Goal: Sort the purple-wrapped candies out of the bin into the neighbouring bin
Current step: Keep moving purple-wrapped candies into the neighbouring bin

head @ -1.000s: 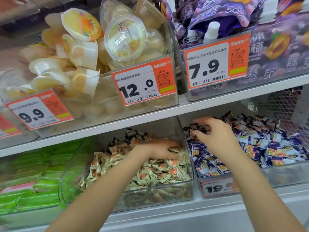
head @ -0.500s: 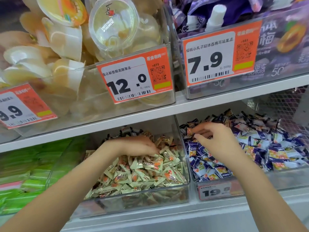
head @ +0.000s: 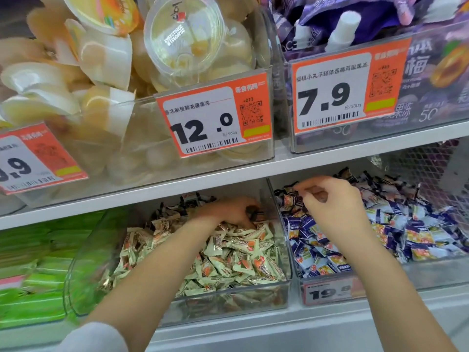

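Two clear bins stand side by side on the lower shelf. The left bin holds cream-wrapped candies with a few dark-wrapped ones at the back. The right bin is full of purple-and-white wrapped candies. My left hand reaches into the back right corner of the left bin, its fingers curled on a dark-wrapped candy. My right hand hovers over the back left of the right bin, fingertips pinching a dark-ended candy by the dividing wall.
The shelf above hangs low over both bins, carrying clear bins of jelly cups and purple pouches with orange price tags. Green packets fill the bin at far left. A wire mesh backs the right bin.
My left hand has moved back and to the right in the left bin, up to the dividing wall. My right hand has stayed at the right bin's back left corner.
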Motion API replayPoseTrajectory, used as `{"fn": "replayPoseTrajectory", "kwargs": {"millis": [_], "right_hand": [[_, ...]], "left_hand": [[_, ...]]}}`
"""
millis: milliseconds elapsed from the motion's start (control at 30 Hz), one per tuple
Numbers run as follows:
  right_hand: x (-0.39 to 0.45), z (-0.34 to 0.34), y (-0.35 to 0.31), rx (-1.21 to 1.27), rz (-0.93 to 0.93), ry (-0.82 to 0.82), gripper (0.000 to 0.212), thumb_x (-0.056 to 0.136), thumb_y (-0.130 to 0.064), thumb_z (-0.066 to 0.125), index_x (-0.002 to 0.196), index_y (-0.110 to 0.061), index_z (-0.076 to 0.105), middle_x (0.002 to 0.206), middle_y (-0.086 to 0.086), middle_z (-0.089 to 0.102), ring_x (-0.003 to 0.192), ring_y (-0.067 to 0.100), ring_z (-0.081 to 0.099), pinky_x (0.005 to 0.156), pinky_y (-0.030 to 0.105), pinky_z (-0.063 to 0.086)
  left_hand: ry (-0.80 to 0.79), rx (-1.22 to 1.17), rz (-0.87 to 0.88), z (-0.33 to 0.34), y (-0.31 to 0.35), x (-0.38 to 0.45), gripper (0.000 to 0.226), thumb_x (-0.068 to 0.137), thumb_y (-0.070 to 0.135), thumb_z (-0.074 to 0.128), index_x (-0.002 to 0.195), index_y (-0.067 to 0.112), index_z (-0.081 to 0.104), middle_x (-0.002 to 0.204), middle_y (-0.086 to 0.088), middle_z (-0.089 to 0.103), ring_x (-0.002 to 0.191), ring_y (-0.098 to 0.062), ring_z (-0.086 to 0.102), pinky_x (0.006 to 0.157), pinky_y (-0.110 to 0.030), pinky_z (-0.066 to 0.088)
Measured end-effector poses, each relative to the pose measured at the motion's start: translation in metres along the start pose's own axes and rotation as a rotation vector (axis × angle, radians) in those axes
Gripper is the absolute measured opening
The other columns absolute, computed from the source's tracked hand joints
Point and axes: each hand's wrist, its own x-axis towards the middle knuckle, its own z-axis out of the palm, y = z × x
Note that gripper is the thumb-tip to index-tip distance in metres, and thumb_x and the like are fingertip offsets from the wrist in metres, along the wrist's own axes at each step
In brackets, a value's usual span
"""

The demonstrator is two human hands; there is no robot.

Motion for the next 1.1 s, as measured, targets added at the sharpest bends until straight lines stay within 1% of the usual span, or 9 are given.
{"fn": "replayPoseTrajectory", "kwargs": {"millis": [133,233,333,567,667,800,900,1033,1100], "right_hand": [[0.004,0.004,-0.001,-0.052,0.007,-0.012,0.021,0.086,-0.008,0.059,0.086,-0.025,0.072,0.08,-0.011,0.069,0.07,-0.006,0.058,0.059,0.0,0.038],[0.006,0.013,-0.005,-0.078,-0.017,-0.052,0.02,0.087,-0.008,0.059,0.09,-0.022,0.073,0.079,-0.011,0.068,0.07,-0.007,0.055,0.06,0.0,0.037],[0.006,0.018,-0.01,-0.082,-0.051,-0.09,0.022,0.086,-0.008,0.059,0.084,-0.027,0.07,0.074,-0.021,0.062,0.068,-0.01,0.053,0.06,-0.001,0.038],[0.006,0.02,-0.006,-0.132,-0.065,-0.162,0.02,0.089,-0.01,0.058,0.087,-0.027,0.069,0.076,-0.015,0.062,0.068,-0.003,0.055,0.057,0.005,0.039],[0.006,0.018,-0.005,-0.121,-0.074,-0.157,0.023,0.089,-0.009,0.058,0.084,-0.03,0.066,0.075,-0.016,0.061,0.067,-0.001,0.056,0.058,0.005,0.04],[0.008,0.015,-0.006,-0.093,-0.055,-0.148,0.021,0.088,-0.007,0.059,0.085,-0.025,0.069,0.075,-0.012,0.063,0.069,-0.002,0.056,0.062,0.003,0.041],[0.004,0.015,-0.014,-0.014,-0.087,-0.139,0.023,0.086,-0.009,0.062,0.086,-0.032,0.065,0.081,-0.013,0.065,0.069,-0.005,0.056,0.063,0.001,0.04],[-0.014,0.026,-0.029,0.05,-0.22,-0.259,0.039,0.078,-0.028,0.075,0.103,-0.045,0.05,0.09,-0.016,0.05,0.062,0.0,0.052,0.059,0.012,0.044],[-0.022,0.032,-0.033,0.045,-0.248,-0.318,0.042,0.077,-0.028,0.076,0.107,-0.043,0.051,0.089,-0.017,0.044,0.063,0.003,0.051,0.06,0.013,0.042]], "left_hand": [[-0.107,0.109,0.01,-0.004,-0.006,0.009,0.059,0.084,0.025,0.068,0.138,0.023,0.046,0.137,-0.002,0.049,0.113,-0.02,0.052,0.089,-0.029,0.042],[-0.067,0.115,0.064,-0.002,-0.002,0.014,0.044,0.089,0.012,0.058,0.133,0.015,0.052,0.13,-0.01,0.054,0.093,-0.017,0.058,0.08,-0.029,0.047],[-0.045,0.161,0.102,0.0,-0.004,0.017,0.04,0.085,0.004,0.061,0.124,0.009,0.057,0.123,-0.011,0.056,0.106,-0.024,0.055,0.085,-0.028,0.043],[-0.028,0.128,0.047,0.003,-0.017,0.02,0.031,0.086,0.023,0.067,0.111,0.005,0.062,0.113,-0.01,0.062,0.088,-0.015,0.049,0.061,-0.02,0.033],[0.124,-0.07,0.0,-0.005,-0.02,0.011,0.037,0.079,0.025,0.074,0.112,0.011,0.063,0.111,-0.001,0.06,0.101,-0.017,0.054,0.081,-0.025,0.041],[0.326,-0.275,0.002,-0.019,-0.012,-0.023,0.032,0.077,0.033,0.076,0.106,0.027,0.063,0.109,0.01,0.06,0.107,-0.013,0.056,0.078,-0.016,0.038],[0.351,-0.298,-0.004,-0.024,0.011,-0.057,0.026,0.076,0.039,0.075,0.099,0.038,0.063,0.112,0.013,0.063,0.101,-0.008,0.06,0.087,-0.024,0.047],[0.5,-0.483,0.025,-0.026,0.048,-0.097,0.026,0.071,0.04,0.078,0.094,0.039,0.065,0.091,0.021,0.066,0.081,0.005,0.061,0.07,-0.009,0.049],[0.541,-0.622,0.032,-0.023,0.06,-0.11,0.027,0.07,0.037,0.079,0.094,0.033,0.068,0.086,0.017,0.069,0.082,-0.001,0.064,0.073,-0.016,0.052]]}}
